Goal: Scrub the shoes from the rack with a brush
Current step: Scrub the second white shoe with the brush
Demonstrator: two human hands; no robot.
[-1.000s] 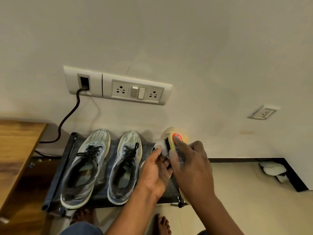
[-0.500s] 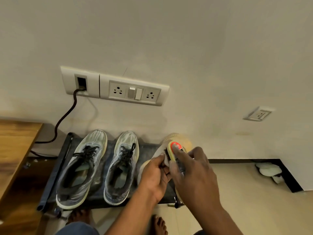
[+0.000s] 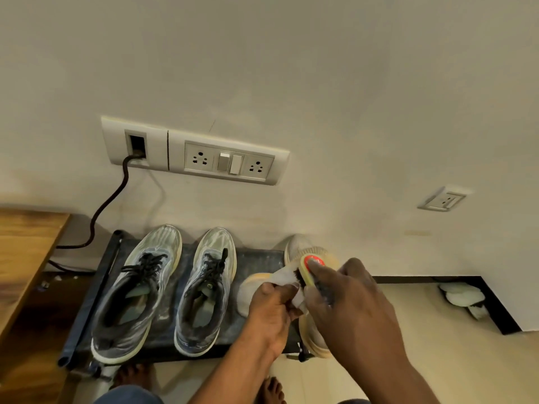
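Two grey sneakers [image 3: 163, 290] are sitting on the dark rack [image 3: 256, 260], left of the hands. The left hand [image 3: 269, 312] is pinching a pale shoe [image 3: 284, 279] above the rack's right end, while the right hand [image 3: 350, 301], fingers curled, is gripping the brush [image 3: 309, 269] against it.

Both forearms are bare right down to the wrists, no sleeves, no watch, no rings showing on the left hand [image 3: 272, 310] or the right hand [image 3: 347, 301]. Down at the bottom edge there's a bit of blue fabric over the left knee [image 3: 128, 395], denim by the look of it, and a dark sliver of the same sort at the right. And the person's barefoot: the left foot [image 3: 132, 374] and right foot [image 3: 272, 389] both show toes.
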